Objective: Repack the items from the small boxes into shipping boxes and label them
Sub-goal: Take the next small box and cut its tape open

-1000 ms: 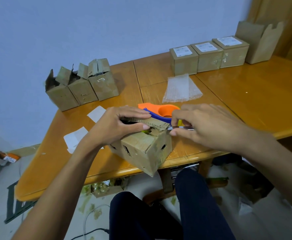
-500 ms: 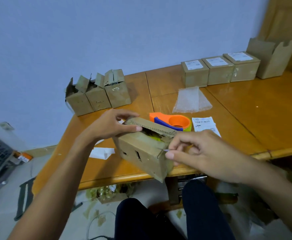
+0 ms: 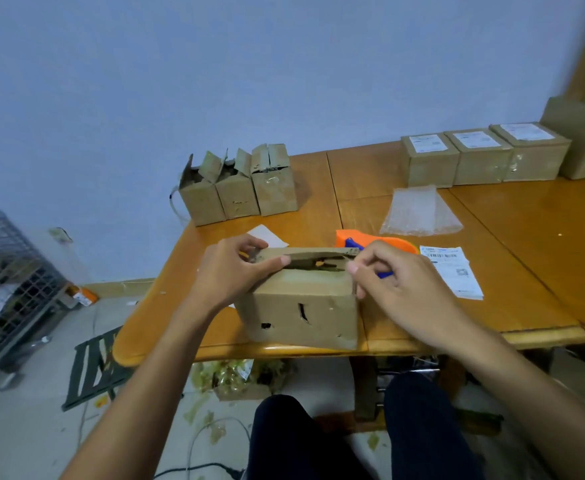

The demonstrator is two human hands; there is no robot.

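**Item 1, worn box** [image 3: 301, 306]: brown cardboard with slits and a hole in its near face, standing at the near edge of the table [image 3: 543, 254]. It is the landmark for every entry below. The top flap is raised a crack and something yellow-orange shows in the gap. The box is probably being opened so the contents can come out for repacking.

**Item 2, left hand** [image 3: 228, 275]: at the box's top left corner, with the thumb along the flap's near edge and the fingers over its far side. It grasps the flap, apparently to steady the box.

**Item 3, right hand** [image 3: 398, 289]: at the box's top right corner, fingers curled. Whether they pinch the flap end or a small tool cannot be told.

**Item 4, tape dispenser** [image 3: 388, 242]: orange, just behind the box to its right, seemingly kept in reach for sealing.

**Item 5, label sheet** [image 3: 453, 271]: lies flat to the right of the box.

**Item 6, bubble wrap** [image 3: 419, 211]: behind the box, beyond the dispenser.

**Item 7, opened small boxes** [image 3: 235, 188]: three, well behind the box to its left, flaps up.

**Item 8, labelled boxes** [image 3: 481, 157]: three, well behind the box to its right, closed, standing in a row and apparently finished
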